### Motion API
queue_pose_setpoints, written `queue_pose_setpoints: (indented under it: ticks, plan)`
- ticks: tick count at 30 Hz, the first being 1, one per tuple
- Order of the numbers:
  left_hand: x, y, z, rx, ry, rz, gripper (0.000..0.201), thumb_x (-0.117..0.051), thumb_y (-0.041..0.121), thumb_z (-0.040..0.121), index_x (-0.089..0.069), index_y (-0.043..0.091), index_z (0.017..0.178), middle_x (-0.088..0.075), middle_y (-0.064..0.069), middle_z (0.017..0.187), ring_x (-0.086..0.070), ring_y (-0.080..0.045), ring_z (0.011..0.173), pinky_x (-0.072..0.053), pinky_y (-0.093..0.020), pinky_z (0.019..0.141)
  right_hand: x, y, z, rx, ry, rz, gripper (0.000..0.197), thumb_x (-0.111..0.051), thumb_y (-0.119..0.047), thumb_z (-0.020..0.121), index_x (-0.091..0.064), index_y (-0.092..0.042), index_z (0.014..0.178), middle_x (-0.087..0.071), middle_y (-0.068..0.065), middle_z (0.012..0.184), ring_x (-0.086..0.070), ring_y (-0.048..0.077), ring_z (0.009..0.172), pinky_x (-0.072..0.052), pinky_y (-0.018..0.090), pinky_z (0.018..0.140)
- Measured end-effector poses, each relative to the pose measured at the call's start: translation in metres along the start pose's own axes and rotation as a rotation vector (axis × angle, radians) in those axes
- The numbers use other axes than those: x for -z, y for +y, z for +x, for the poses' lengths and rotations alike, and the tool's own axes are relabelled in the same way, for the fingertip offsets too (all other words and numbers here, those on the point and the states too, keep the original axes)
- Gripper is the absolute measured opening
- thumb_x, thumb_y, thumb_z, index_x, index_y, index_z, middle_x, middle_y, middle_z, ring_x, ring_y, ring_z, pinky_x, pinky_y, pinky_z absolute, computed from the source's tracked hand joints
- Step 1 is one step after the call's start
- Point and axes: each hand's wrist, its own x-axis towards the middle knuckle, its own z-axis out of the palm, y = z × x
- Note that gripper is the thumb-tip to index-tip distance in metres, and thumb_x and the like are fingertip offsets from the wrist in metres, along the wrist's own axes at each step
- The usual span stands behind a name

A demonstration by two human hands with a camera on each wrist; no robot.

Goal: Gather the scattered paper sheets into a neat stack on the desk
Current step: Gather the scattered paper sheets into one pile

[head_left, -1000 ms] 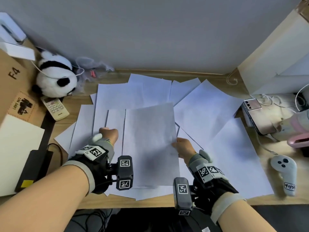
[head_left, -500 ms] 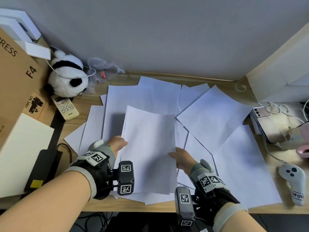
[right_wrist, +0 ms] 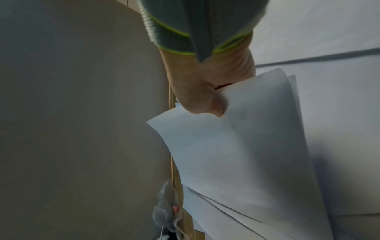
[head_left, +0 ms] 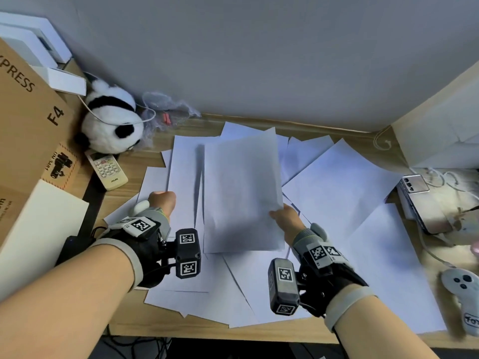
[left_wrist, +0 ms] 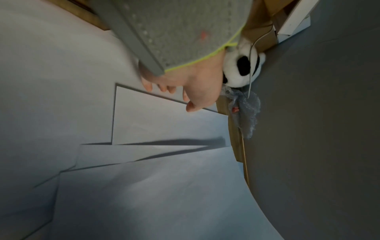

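Several white paper sheets (head_left: 337, 193) lie scattered and overlapping on the wooden desk (head_left: 124, 203). My right hand (head_left: 282, 216) pinches the near right corner of a small bundle of sheets (head_left: 241, 193) and holds it tilted above the pile. In the right wrist view the thumb presses on top of the bundle (right_wrist: 236, 146), with two or three edges showing under my right hand (right_wrist: 216, 104). My left hand (head_left: 162, 200) is apart from the bundle, at the left edge of a flat sheet. In the left wrist view my left hand (left_wrist: 174, 94) has loosely curled fingers touching the paper and holds nothing.
A plush panda (head_left: 111, 125), a remote (head_left: 108, 169) and a cardboard box (head_left: 31, 125) crowd the left side. A phone (head_left: 414, 185), cables and a grey controller (head_left: 464, 294) lie on the right. A crumpled plastic bag (head_left: 166, 110) sits by the wall.
The right hand has raised the bundle and carried it farther from me. The left hand has let go of the bundle's left edge and now sits on the sheets to the left.
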Motion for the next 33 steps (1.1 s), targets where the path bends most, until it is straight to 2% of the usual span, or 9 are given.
queue_pose_setpoints:
  ticks: [3, 10, 15, 19, 21, 24, 26, 30, 33]
  plan:
    - [0.001, 0.000, 0.006, 0.051, 0.009, 0.019, 0.036, -0.046, 0.006, 0.090, -0.055, -0.008, 0.122, -0.059, -0.018, 0.125, -0.048, -0.027, 0.093, -0.035, -0.030, 0.081, -0.015, -0.010, 0.008, 0.007, -0.029, -0.043, 0.030, -0.043, 0.006, 0.089, -0.056, -0.002, 0.115, -0.049, 0.004, 0.071, -0.039, 0.011, 0.056, -0.031, 0.005, 0.032]
    - [-0.003, -0.010, 0.018, 0.136, -0.198, -0.041, 0.052, -0.063, 0.018, 0.084, -0.050, -0.004, 0.129, -0.057, -0.022, 0.133, -0.055, -0.037, 0.121, -0.043, -0.048, 0.106, -0.041, -0.017, 0.014, -0.054, -0.105, -0.050, 0.023, -0.047, 0.001, 0.088, -0.057, -0.006, 0.108, -0.054, 0.007, 0.080, -0.049, 0.020, 0.075, -0.037, 0.023, 0.059]
    - [-0.006, -0.007, 0.007, 0.074, -0.177, 0.045, 0.046, -0.062, 0.006, 0.083, -0.052, -0.006, 0.127, -0.058, -0.024, 0.129, -0.056, -0.038, 0.120, -0.045, -0.044, 0.104, -0.043, -0.012, 0.018, -0.053, -0.065, -0.050, 0.033, -0.041, 0.004, 0.087, -0.051, -0.002, 0.118, -0.048, 0.002, 0.074, -0.044, 0.011, 0.063, -0.034, 0.021, 0.052]
    - [-0.009, -0.012, -0.003, 0.074, -0.179, 0.171, 0.042, -0.053, -0.001, 0.087, -0.049, -0.010, 0.128, -0.052, -0.025, 0.137, -0.050, -0.037, 0.127, -0.043, -0.034, 0.094, -0.038, 0.000, 0.022, -0.077, -0.006, -0.059, 0.045, -0.038, 0.003, 0.088, -0.041, -0.003, 0.132, -0.050, 0.008, 0.092, -0.045, 0.013, 0.067, -0.033, 0.020, 0.053]
    - [-0.013, -0.019, -0.007, 0.114, -0.232, 0.113, 0.044, -0.054, -0.005, 0.086, -0.049, -0.009, 0.129, -0.052, -0.026, 0.136, -0.052, -0.037, 0.125, -0.042, -0.031, 0.088, -0.035, 0.003, 0.020, -0.113, -0.017, -0.102, 0.030, -0.038, 0.004, 0.089, -0.050, -0.006, 0.115, -0.047, 0.008, 0.089, -0.043, 0.016, 0.066, -0.031, 0.020, 0.051]
    - [-0.015, -0.023, -0.018, 0.120, -0.235, 0.051, 0.062, -0.061, -0.004, 0.083, -0.037, -0.006, 0.140, -0.049, -0.021, 0.141, -0.051, -0.030, 0.126, -0.038, -0.034, 0.105, -0.028, 0.009, 0.014, -0.217, -0.094, -0.193, 0.023, -0.043, 0.004, 0.086, -0.047, -0.009, 0.068, -0.044, 0.006, 0.069, -0.043, 0.022, 0.066, -0.037, 0.023, 0.058]
    - [-0.014, -0.021, -0.028, 0.101, -0.229, 0.015, 0.068, -0.060, -0.008, 0.083, -0.029, -0.005, 0.144, -0.046, -0.019, 0.143, -0.046, -0.030, 0.132, -0.034, -0.033, 0.110, -0.022, 0.014, 0.008, -0.258, -0.186, -0.144, 0.020, -0.047, 0.001, 0.083, -0.050, -0.010, 0.067, -0.047, 0.007, 0.065, -0.046, 0.021, 0.062, -0.041, 0.024, 0.058]
    - [-0.009, -0.020, -0.030, 0.120, -0.348, 0.030, 0.033, -0.058, -0.010, 0.081, -0.056, -0.007, 0.114, -0.060, -0.022, 0.127, -0.057, -0.033, 0.117, -0.042, -0.042, 0.106, -0.011, 0.013, 0.001, -0.164, -0.176, 0.016, 0.008, -0.051, -0.004, 0.085, -0.057, -0.009, 0.087, -0.054, 0.007, 0.069, -0.049, 0.020, 0.058, -0.038, 0.024, 0.054]
    - [-0.004, -0.016, -0.042, 0.121, -0.459, 0.016, 0.019, -0.050, -0.016, 0.084, -0.051, 0.002, 0.076, -0.060, -0.018, 0.084, -0.058, -0.030, 0.078, -0.050, -0.037, 0.074, 0.000, 0.012, -0.003, -0.056, -0.093, 0.104, 0.020, -0.045, 0.004, 0.082, -0.058, -0.008, 0.089, -0.056, 0.010, 0.076, -0.049, 0.023, 0.066, -0.037, 0.026, 0.056]
